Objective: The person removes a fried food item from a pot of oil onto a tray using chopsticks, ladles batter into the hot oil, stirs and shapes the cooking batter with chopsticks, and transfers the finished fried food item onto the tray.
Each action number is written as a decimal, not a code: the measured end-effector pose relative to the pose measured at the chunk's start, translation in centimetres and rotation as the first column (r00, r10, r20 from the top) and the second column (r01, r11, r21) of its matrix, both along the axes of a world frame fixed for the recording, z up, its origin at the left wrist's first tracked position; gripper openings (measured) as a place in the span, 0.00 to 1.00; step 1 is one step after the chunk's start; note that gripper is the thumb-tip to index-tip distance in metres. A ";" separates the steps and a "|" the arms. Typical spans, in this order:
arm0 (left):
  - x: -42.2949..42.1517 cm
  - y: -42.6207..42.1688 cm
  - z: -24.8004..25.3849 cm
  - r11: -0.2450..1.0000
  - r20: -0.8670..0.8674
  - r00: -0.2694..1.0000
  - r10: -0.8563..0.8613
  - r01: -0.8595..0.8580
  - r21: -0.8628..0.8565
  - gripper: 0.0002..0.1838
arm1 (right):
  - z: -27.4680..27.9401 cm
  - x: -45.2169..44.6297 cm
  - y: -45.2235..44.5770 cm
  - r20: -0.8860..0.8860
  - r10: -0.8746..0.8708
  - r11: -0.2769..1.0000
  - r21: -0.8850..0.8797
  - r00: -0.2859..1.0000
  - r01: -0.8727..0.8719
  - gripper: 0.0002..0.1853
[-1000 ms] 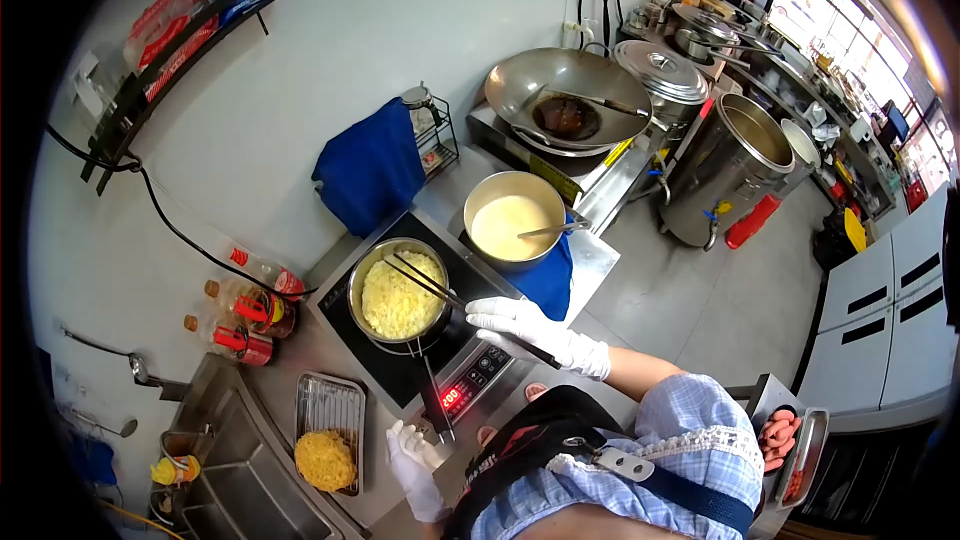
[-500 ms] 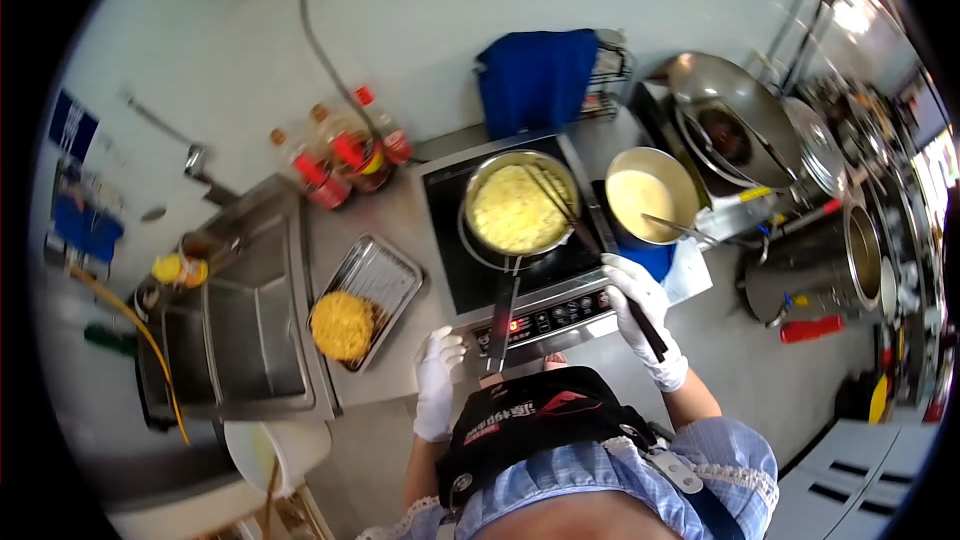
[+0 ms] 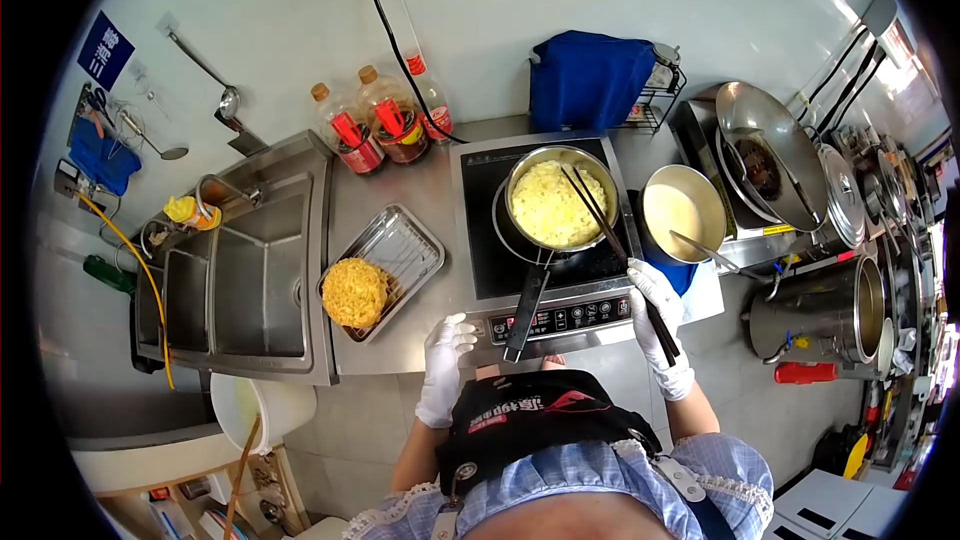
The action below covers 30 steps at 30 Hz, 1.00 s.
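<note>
White-gloved, my right hand [image 3: 657,315] is closed around a pair of long dark chopsticks [image 3: 617,250]. Their tips reach into the yellow noodle-like food [image 3: 560,205] in a round metal pan [image 3: 599,171]. The pan sits on a black induction cooktop [image 3: 482,275], its black handle [image 3: 527,311] pointing toward me. My left hand [image 3: 446,365], also gloved, hovers at the counter's front edge, left of the pan handle, fingers apart and holding nothing. Beyond it, a metal tray [image 3: 419,252] with a wire rack bears a round golden noodle cake [image 3: 354,293].
A pot of pale liquid [image 3: 682,178] with a ladle stands right of the cooktop. Farther right are a wok [image 3: 800,130] and a tall steel pot [image 3: 806,310]. A double sink [image 3: 262,280] lies left. Several bottles [image 3: 391,120] and a blue cloth [image 3: 588,80] stand along the wall.
The camera view has shifted, so the counter appears farther right. The chopsticks remain in my right hand with their tips at the pan's food. My left hand stays empty.
</note>
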<state>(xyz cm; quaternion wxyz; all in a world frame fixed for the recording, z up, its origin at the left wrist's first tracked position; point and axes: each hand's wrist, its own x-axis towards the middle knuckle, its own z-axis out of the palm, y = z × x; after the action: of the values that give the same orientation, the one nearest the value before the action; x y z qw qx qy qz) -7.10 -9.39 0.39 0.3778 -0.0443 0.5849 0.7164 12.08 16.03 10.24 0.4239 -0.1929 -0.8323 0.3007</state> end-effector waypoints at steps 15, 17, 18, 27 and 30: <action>2.5 6.4 4.7 0.912 -0.073 0.911 -0.405 0.409 0.042 0.17 | 1.7 -0.1 0.4 0.029 0.057 0.998 0.019 0.998 -0.057 0.15; 2.7 7.2 4.5 0.897 -0.107 0.896 -0.432 0.439 0.056 0.15 | 2.2 0.5 0.1 0.023 0.036 0.999 0.016 0.999 -0.036 0.15; 2.8 7.5 4.7 0.886 -0.076 0.885 -0.459 0.463 0.036 0.15 | 2.5 0.8 -0.2 0.009 0.018 1.000 -0.002 1.000 -0.018 0.14; 2.5 8.2 5.0 0.862 -0.014 0.863 -0.505 0.506 0.023 0.13 | 2.2 1.8 -1.5 -0.112 -0.108 0.989 -0.111 0.988 0.096 0.12; 2.3 7.8 3.9 0.913 -0.050 0.912 -0.408 0.408 -0.002 0.14 | 1.4 1.4 -1.3 -0.005 -0.096 0.995 -0.020 0.995 0.096 0.13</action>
<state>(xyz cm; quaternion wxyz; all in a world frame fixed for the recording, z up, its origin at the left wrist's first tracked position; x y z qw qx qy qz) -4.80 -1.64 4.26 0.5047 0.0980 0.5872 0.6252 13.44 14.74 11.65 0.4383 -0.2361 -0.8178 0.2886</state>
